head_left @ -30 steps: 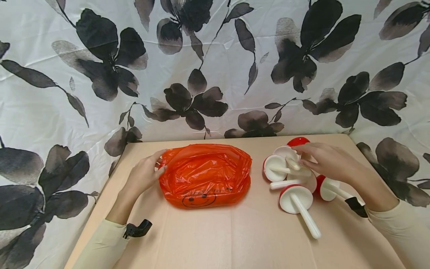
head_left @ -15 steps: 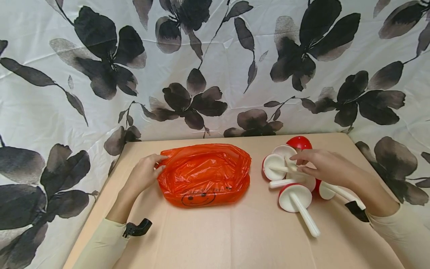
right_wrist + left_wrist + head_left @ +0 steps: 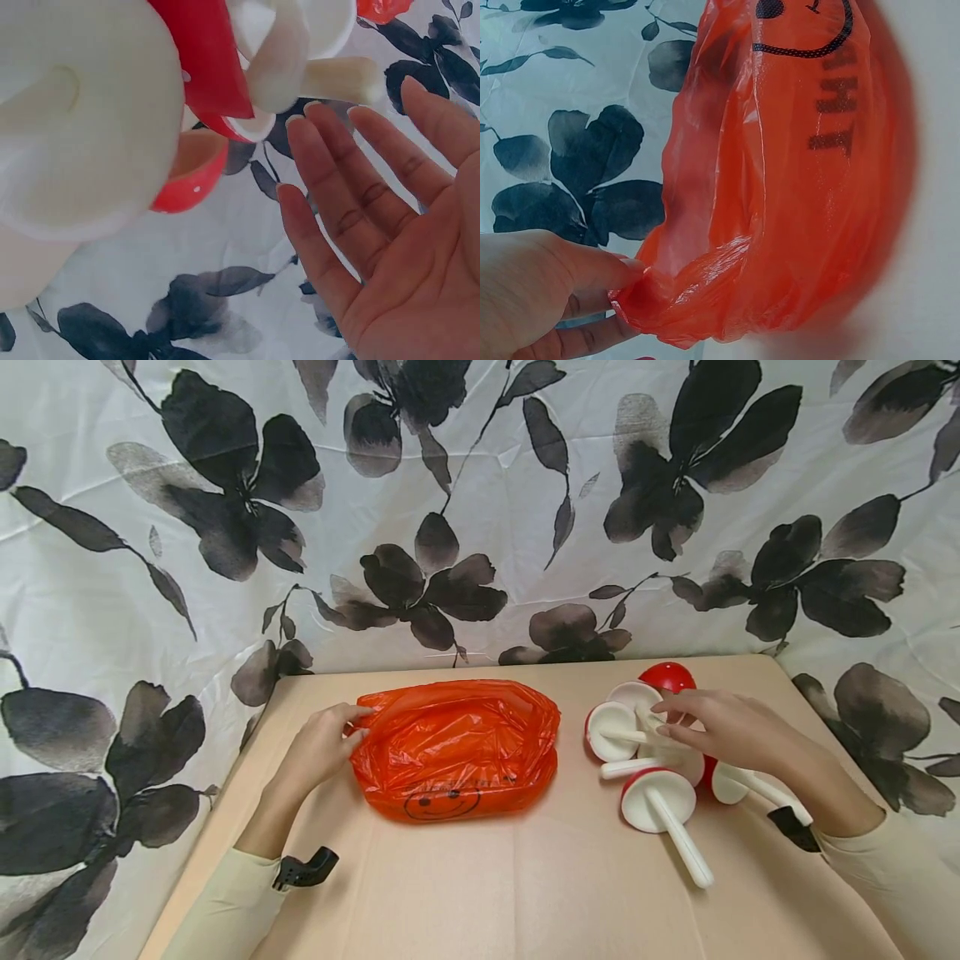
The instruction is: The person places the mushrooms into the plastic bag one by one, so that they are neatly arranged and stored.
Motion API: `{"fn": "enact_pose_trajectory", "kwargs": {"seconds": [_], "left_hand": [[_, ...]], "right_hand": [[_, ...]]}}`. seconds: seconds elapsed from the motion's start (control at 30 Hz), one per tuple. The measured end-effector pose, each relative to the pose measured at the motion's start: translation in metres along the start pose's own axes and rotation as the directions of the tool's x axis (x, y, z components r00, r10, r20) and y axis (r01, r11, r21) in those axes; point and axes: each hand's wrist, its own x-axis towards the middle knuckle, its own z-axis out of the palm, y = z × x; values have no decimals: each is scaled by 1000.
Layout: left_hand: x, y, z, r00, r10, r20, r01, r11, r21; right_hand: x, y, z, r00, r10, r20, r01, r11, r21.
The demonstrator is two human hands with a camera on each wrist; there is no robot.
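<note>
My left hand pinches the left end of an orange-red plastic bag with a printed smiley face. In the left wrist view, thumb and fingers hold the gathered edge of the bag, whose mouth gapes a little. To the right lies a pile of toy mushrooms with red caps and white stems, one mushroom pointing its stem toward me. Over the pile is my right hand, fingers apart and loosely bent. The right wrist view has its fingertips close to a pale stem, with nothing in the palm.
A light wooden table carries everything, its back edge meeting a white cloth with dark flowers. At the back of the pile sits a red cap. Another mushroom lies under my right forearm.
My right hand has shifted slightly toward me over the pile, uncovering more of the rear red cap. My left hand keeps its pinch on the bag, which is nearly still.
</note>
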Motion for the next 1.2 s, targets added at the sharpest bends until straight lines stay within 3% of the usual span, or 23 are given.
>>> {"fn": "enact_pose_trajectory", "kwargs": {"seconds": [0.3, 0.47, 0.63, 0.87, 1.2], "left_hand": [[0, -1, 0, 1000, -5, 0, 5, 1000, 8], [0, -2, 1, 1000, -13, 6, 13, 1000, 10], [0, -2, 2, 1000, -10, 8, 10, 1000, 19], [1, -1, 1, 1000, -6, 14, 5, 1000, 17], [1, -2, 1, 1000, -12, 18, 12, 1000, 12]], "right_hand": [[22, 6, 10, 994, 101, 31, -104, 986, 133], [30, 8, 13, 985, 141, 94, -160, 960, 230], [37, 13, 16, 972, 177, 155, -212, 943, 255], [40, 24, 17, 969, 187, 163, -227, 931, 285], [37, 30, 15, 966, 202, 159, -248, 891, 381]]}}
